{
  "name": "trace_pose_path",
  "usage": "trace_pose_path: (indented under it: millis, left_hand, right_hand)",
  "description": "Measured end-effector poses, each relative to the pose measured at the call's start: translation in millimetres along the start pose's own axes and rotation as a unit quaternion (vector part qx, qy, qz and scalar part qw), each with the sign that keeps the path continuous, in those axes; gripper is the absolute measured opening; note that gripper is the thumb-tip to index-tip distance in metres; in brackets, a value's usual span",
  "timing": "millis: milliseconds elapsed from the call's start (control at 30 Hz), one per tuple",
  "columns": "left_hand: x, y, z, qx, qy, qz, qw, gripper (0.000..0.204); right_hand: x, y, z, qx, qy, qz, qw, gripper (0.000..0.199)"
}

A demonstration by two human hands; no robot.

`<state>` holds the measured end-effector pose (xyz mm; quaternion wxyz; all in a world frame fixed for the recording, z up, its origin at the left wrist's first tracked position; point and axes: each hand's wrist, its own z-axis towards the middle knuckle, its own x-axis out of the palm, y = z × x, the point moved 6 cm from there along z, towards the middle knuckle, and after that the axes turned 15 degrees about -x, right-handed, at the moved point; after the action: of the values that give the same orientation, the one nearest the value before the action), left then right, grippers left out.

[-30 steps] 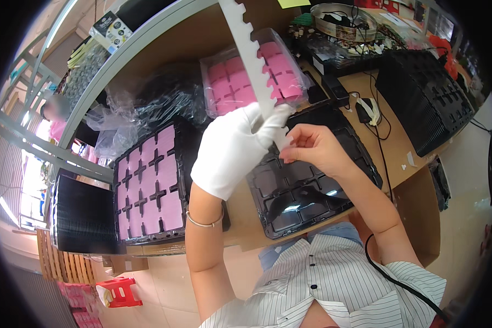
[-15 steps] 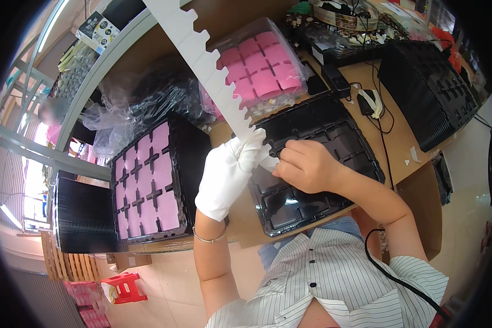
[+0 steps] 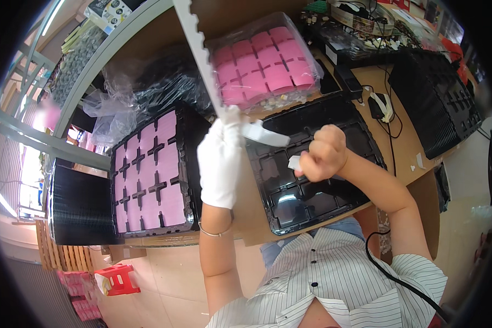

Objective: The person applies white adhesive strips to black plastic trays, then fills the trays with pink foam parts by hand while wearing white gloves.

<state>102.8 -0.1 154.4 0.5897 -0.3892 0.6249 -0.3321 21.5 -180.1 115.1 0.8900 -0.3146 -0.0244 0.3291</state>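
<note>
Two hands: one gloved left hand (image 3: 220, 164), one bare right hand (image 3: 323, 156). One notched white strip (image 3: 198, 50), one small white scrap (image 3: 294, 163). One bracelet (image 3: 217, 234). One flat black tray (image 3: 290, 210), one pink-filled tray (image 3: 157, 187), six full cross dividers showing. One bagged pink pack (image 3: 259, 65). One right-side tray stack (image 3: 432, 104), layers uncountable. One red stool (image 3: 127, 280).

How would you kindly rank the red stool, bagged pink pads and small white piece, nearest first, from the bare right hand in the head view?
1. Small white piece, against the right hand.
2. Bagged pink pads, ahead and left.
3. Red stool, far lower left.
</note>
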Motion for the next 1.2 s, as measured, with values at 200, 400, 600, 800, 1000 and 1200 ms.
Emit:
trace_pose_path:
  millis: [200,400,600,800,1000,1200]
  left_hand:
    - [-27,11,11,-0.004,-0.036,-0.109,0.993,0.042]
    - [-13,10,9,0.036,-0.019,-0.107,0.993,0.042]
    - [-10,10,9,0.012,-0.003,-0.039,0.999,0.04]
    - [0,5,6,0.012,0.021,-0.114,0.993,0.04]
    - [10,3,7,0.001,0.049,-0.118,0.992,0.038]
    - [12,-2,-3,0.034,0.039,-0.1,0.994,0.04]
  right_hand:
    - [143,-13,-119,0.452,0.341,0.474,0.674,0.024]
    - [223,9,-181,0.293,0.652,0.449,0.536,0.043]
    - [207,4,-138,0.242,0.683,0.34,0.6,0.032]
    - [103,-106,-221,0.39,0.593,0.428,0.56,0.029]
    - [46,-126,-270,0.442,0.725,0.273,0.452,0.033]
    - [37,-122,-215,0.39,0.731,0.109,0.55,0.049]
